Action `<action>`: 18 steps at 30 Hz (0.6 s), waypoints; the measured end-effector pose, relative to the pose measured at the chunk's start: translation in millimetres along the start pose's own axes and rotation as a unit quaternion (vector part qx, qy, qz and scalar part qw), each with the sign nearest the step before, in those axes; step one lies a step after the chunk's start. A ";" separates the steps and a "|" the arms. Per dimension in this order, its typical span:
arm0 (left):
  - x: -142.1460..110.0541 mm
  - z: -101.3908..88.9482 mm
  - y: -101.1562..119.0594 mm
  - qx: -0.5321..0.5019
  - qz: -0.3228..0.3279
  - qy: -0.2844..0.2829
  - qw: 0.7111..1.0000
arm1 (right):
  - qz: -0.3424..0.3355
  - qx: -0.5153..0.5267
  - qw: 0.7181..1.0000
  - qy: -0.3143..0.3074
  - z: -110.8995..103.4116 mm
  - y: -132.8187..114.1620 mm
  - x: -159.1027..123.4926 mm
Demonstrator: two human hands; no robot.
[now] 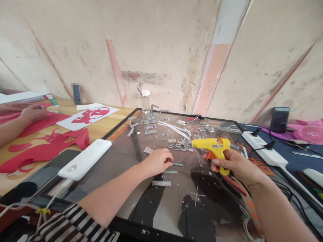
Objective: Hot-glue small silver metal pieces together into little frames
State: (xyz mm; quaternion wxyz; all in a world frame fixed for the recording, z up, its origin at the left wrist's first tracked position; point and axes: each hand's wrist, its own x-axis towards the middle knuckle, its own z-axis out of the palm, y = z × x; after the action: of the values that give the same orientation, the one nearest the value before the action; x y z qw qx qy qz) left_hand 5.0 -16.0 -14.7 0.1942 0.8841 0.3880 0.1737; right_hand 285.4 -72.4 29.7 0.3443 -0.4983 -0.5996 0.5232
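My right hand (233, 164) is wrapped around a yellow glue gun (213, 145) with an orange trigger, its nozzle pointing left over a pile of small grey pieces (183, 145). My left hand (159, 162) is closed in a pinch at the end of a small grey strip (178, 164), close above the dark glossy tabletop. Just below that hand lie a second grey strip (171, 172) and a wider grey piece (161, 183). White sticks (174, 128) rest behind the pile. A crossed pair of thin twisted pieces (196, 195) lies nearer to me.
A white power bank (85, 159) with a cable is at left. Beyond it, a co-worker's hands (32, 114) handle red material near a red cut-out on white paper (88, 118). A clear bottle (145, 100) stands at the back. A power strip (264, 148) and a phone (280, 119) are at right.
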 end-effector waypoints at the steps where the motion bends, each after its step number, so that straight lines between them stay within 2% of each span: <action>1: -0.2 0.0 0.0 0.000 0.000 0.001 1.000 | 0.006 -0.004 1.000 -0.014 1.5 -0.2 0.3; 9: -0.6 1.6 -2.5 0.010 0.005 0.002 1.000 | 0.026 -0.085 0.995 -0.047 15.1 6.1 3.9; 18: -0.8 1.1 0.0 0.009 -0.003 -0.004 1.000 | 0.033 -0.177 0.983 -0.032 21.8 12.4 7.8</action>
State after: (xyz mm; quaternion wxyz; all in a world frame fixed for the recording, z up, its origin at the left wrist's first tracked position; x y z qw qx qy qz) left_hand 5.0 -16.9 -15.8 0.1880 0.8853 0.3914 0.1664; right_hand 265.9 -71.7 12.1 0.2139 -0.5539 -0.6763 0.4358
